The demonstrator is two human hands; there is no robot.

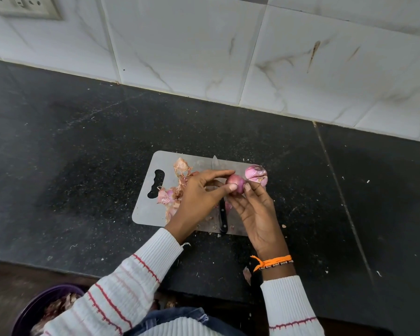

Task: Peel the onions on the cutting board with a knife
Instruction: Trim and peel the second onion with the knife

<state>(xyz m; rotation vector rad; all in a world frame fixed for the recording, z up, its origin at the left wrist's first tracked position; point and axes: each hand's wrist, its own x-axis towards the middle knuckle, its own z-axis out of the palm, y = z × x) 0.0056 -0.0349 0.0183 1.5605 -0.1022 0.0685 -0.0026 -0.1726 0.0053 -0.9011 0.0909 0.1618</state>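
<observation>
A small red onion (236,184) is held just above the steel cutting board (146,209). My left hand (199,197) pinches it between thumb and forefinger from the left. My right hand (255,209) holds it from the right and below with thumb and fingers. The knife lies on the board under my hands, its blade tip (215,162) pointing away and its black handle (223,219) toward me; neither hand touches it. A second onion (256,175), partly skinned, rests at the board's far right corner. Loose onion skins (174,190) are heaped on the left of the board.
The board lies on a dark speckled counter (83,146) backed by a white tiled wall (204,44). A purple bowl of peels (46,309) sits low at the left below the counter edge. Skin scraps dot the counter near the board.
</observation>
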